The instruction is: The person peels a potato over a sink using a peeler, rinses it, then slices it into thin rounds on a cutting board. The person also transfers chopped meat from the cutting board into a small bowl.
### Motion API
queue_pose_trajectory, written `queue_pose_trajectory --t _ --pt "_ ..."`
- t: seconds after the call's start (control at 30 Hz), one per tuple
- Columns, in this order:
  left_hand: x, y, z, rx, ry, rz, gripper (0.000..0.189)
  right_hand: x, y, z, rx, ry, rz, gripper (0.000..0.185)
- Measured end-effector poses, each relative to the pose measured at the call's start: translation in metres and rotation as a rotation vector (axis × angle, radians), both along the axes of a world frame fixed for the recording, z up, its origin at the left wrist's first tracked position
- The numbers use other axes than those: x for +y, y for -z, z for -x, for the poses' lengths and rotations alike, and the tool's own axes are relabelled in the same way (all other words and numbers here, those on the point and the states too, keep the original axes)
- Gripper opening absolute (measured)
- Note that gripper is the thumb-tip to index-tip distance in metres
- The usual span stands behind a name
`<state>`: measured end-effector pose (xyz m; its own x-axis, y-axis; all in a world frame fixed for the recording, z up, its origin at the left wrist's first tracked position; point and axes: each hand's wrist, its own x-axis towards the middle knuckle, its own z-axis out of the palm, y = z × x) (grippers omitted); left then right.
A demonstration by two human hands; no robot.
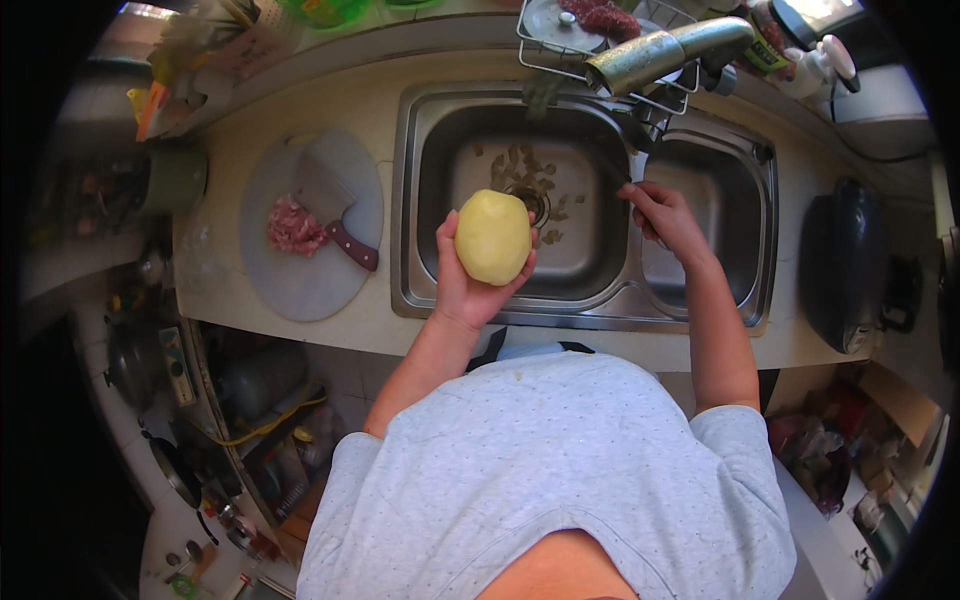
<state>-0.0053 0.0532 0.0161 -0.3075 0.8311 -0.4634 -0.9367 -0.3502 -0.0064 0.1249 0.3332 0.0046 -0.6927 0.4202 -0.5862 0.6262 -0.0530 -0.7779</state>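
A peeled potato [493, 238], pale yellow and smooth, rests in the palm of my left hand [469, 281], whose fingers curl around its right side. Both are over the front of the large sink basin [592, 255]. Above the divider between the basins, my right hand [667, 217] grips a slim dark tool [625, 180]. Its far end is lost against the dark basin wall, so I cannot tell whether it is a knife or a peeler. Brownish peelings [525, 169] lie around the drain [534, 204], which the potato partly hides.
Left of the sink, a round cutting board [300, 292] holds chopped raw meat [295, 225] and a cleaver [352, 244]. A metallic faucet [645, 60] reaches over the back, near a wire rack [559, 54]. The smaller basin [720, 202] and a dark appliance [844, 262] are at right.
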Motion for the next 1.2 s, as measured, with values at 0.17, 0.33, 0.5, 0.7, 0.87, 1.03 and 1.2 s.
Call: queue_pose_trajectory --t 0.17,0.33,0.5,0.7,0.87,1.03,1.2 --pt "0.0 -0.012 -0.001 0.017 0.008 0.036 0.073 0.006 0.012 -0.011 -0.049 -0.054 -0.062 0.041" --pt "-0.003 -0.012 0.0 -0.01 0.028 0.05 0.074 -0.02 0.017 -0.019 -0.083 -0.179 -0.72 0.032" --pt "0.005 -0.015 0.0 0.042 0.033 0.113 0.07 -0.076 -0.03 0.001 0.379 -0.105 -0.435 0.024" --pt "0.004 -0.016 -0.004 0.064 -0.021 0.205 0.068 -0.109 -0.043 -0.002 0.473 -0.276 -0.741 0.025" --pt "0.002 -0.018 -0.003 0.062 0.025 0.221 0.069 -0.112 -0.047 -0.001 0.521 -0.31 -0.809 0.029" --pt "0.0 -0.016 -0.001 0.033 0.117 0.207 0.067 -0.106 -0.052 0.002 0.605 -0.393 -0.851 0.03" --pt "-0.001 -0.019 0.004 -0.018 0.217 0.215 0.064 -0.099 -0.057 0.003 0.615 -0.458 -0.839 0.029"
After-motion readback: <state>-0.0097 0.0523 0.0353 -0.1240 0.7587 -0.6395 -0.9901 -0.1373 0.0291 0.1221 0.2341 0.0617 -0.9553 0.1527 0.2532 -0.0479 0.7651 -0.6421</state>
